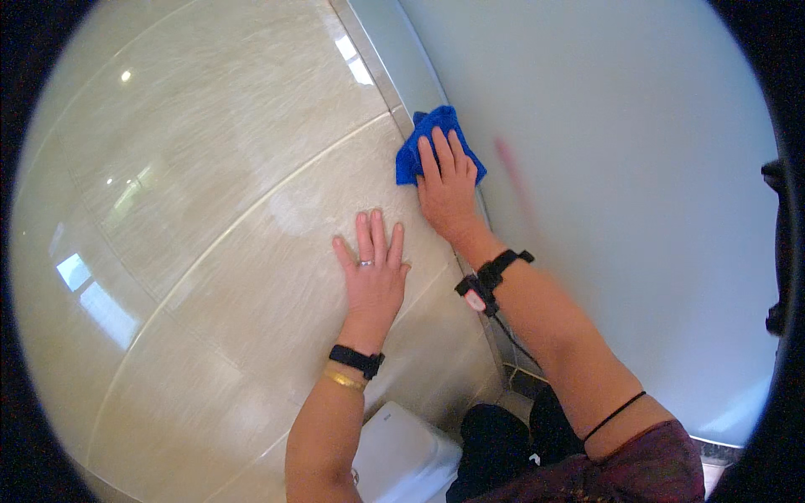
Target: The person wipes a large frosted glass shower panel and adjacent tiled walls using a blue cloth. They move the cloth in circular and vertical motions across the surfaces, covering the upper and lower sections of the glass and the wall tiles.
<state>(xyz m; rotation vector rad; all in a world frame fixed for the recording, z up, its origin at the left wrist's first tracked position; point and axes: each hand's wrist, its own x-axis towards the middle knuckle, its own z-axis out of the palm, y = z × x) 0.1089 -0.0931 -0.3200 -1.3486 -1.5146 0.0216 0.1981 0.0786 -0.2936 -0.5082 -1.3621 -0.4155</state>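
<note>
A blue cloth (407, 158) lies bunched under my right hand (448, 182), which presses it against the strip where the tiled wall meets a frosted panel. Part of the cloth sticks out above my fingertips and to both sides. My left hand (375, 270) rests on the glossy beige wall tile (283, 270), below and left of the cloth, fingers spread and nothing in it. Beside the cloth stands the frosted glass panel (616, 157), with a blurred reddish reflection on it. A narrow metal edge strip (409, 63) runs up from the cloth between tile and panel.
Below my left forearm is a white toilet cistern (402, 453), close to my legs. Dark fittings (775, 245) sit at the panel's far right edge. A thin black cable (514, 342) hangs from the band on my right wrist. Dark floor edging (528, 381) shows near my legs.
</note>
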